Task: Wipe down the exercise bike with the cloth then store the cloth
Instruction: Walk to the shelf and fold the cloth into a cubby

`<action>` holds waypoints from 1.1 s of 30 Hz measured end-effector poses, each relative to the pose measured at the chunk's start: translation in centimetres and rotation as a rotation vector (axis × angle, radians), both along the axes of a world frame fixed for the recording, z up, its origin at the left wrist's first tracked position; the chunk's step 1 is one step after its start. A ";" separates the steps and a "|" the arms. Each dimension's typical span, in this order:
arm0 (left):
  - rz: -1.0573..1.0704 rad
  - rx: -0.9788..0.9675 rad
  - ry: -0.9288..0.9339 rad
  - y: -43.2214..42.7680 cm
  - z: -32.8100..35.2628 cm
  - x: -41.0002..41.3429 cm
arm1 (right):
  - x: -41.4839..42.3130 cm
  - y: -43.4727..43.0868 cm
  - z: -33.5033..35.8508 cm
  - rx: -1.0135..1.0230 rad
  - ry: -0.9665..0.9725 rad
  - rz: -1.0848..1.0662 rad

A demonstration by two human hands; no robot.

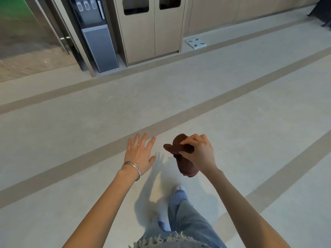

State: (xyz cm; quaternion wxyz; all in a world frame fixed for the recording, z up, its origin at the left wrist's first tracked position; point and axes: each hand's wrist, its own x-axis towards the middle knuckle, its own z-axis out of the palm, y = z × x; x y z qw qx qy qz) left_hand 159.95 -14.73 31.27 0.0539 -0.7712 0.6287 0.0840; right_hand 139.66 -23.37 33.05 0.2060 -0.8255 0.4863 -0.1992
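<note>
Head view. The cloth [184, 163], a dark reddish-brown piece of fabric, is gripped by the right hand [198, 151]. The fingers and thumb of that hand are curled round the bunched upper part of the cloth. One fold is seen projecting above and to the left of the knuckles, and the remainder hangs below the hand, clear of the floor [71, 140]. The cloth is thus located in the air, in front of the person's body, at the lower centre of the view.

The left hand [139, 154] is held released: the fingers are straight and spread, the back of the hand is turned upward, and nothing is gripped. It is positioned just beside the cloth, to its left, without contact. Thin metal bangles [133, 168] are worn on the left wrist.

Below the hands, light blue jeans [188, 217] with a frayed edge and a pale shoe [179, 188] are visible. Shadows of both arms are cast on the floor, which is pale and crossed by darker diagonal bands [107, 149].

At the far wall, a grey water dispenser [97, 42] is set just beside a beige two-door cabinet [152, 33]; each door is fitted with a dark opening near its top. A white bathroom scale [196, 42] is placed on the floor to the right of the cabinet. A glass door [26, 27] is seen at the upper left.
</note>
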 end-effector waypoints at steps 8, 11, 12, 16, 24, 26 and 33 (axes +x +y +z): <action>-0.011 0.073 0.012 -9.9 -0.9 3.8 | 4.5 -11.2 -2.2 0.077 0.040 0.039; 0.002 0.054 -0.003 -15.2 0.1 6.0 | 6.6 -17.1 -1.6 0.086 0.015 0.045; 0.007 0.050 -0.010 -17.0 0.5 6.7 | 7.3 -19.1 -1.2 0.081 0.004 0.043; 0.042 0.021 -0.022 -24.1 2.2 8.2 | 9.6 -26.3 0.5 0.054 -0.028 0.060; 0.056 0.015 -0.011 -33.3 2.6 10.2 | 12.1 -35.2 0.7 0.083 -0.033 0.093; 0.067 0.033 -0.014 -34.9 2.3 11.2 | 12.6 -36.9 0.2 0.106 -0.025 0.093; 0.036 0.067 -0.027 -41.9 1.4 15.2 | 16.3 -44.1 -0.8 0.129 -0.045 0.067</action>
